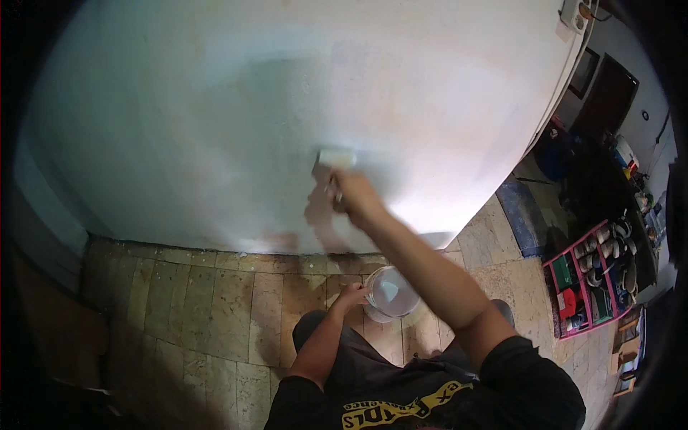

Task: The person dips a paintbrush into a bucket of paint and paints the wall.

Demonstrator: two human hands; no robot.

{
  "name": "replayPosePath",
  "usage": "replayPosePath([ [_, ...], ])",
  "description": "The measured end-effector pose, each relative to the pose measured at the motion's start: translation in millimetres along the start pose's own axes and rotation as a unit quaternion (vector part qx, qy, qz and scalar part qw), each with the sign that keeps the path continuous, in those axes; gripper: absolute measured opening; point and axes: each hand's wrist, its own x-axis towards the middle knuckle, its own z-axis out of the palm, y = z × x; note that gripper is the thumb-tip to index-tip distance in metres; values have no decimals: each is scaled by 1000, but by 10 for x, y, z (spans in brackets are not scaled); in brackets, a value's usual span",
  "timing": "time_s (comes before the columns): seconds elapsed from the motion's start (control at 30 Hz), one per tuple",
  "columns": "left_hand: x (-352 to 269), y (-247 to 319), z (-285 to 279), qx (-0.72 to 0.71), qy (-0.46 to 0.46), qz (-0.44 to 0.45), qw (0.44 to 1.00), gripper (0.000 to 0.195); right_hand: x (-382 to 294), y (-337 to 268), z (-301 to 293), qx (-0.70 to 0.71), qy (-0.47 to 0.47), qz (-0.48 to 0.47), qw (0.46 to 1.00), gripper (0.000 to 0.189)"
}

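My right hand (352, 193) grips the handle of a small paint roller (337, 157), its pale sleeve held up to the white wall (226, 134) in front of me. Blur around the sleeve hides exactly how it meets the surface. Lower down, my left hand (352, 296) clasps the rim of a translucent plastic bucket (380, 316) between my knees. White paint or another whitish liquid shows inside the bucket. Part of its right side is covered by my right forearm. Patches of uneven tone and shadow mark the wall.
Stone floor tiles (231, 306) run along the wall's base. To the right are a blue mat (520, 217) and a pink-framed shoe rack (583, 328) with several shoes. A power socket block (576, 15) is fixed near the wall's upper right edge, with cables running down.
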Motion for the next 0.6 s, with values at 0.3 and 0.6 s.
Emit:
replayPosePath([
  [0.3,57,-200,-86,-3,27,30,999,28,-229,-1349,-47,-93,-51,-225,969,35],
  [0.6,-103,-8,-44,-17,32,32,999,29,-167,609,-731,-69,37,54,996,35],
])
